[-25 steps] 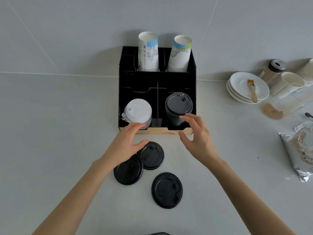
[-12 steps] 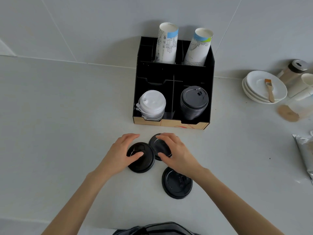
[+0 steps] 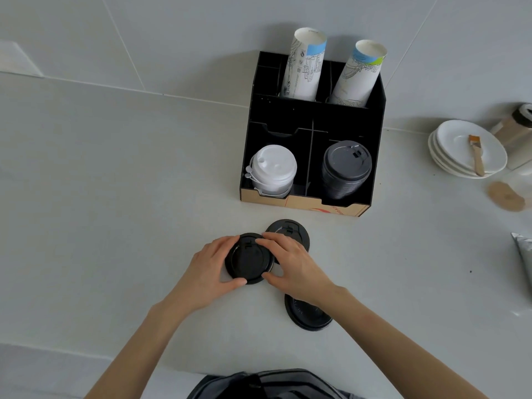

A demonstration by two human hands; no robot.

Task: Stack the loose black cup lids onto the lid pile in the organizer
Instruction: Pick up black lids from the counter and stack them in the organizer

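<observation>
Three loose black lids lie on the counter in front of the black organizer [image 3: 374, 156]. My left hand [image 3: 208, 269] and my right hand [image 3: 293, 266] both grip the edges of the left lid [image 3: 249, 262], fingers on its far rim and thumbs on its near rim. A second lid [image 3: 290, 230] lies just behind, partly under my right fingers. The third lid [image 3: 305, 315] rests nearer me, half hidden by my right wrist. The black lid pile [image 3: 347, 165] stands in the organizer's front right compartment.
A white lid pile [image 3: 273, 168] fills the front left compartment. Two paper cup stacks [image 3: 305, 67] lean in the back slots. To the right are stacked white saucers [image 3: 463, 151] with a brush, a jar [image 3: 515, 131], a brown powder patch and a foil bag [image 3: 525, 254].
Both hands came down from the organizer to the loose lids. My right hand shifted from the rear lid onto the left lid, so both hands now clasp it.
</observation>
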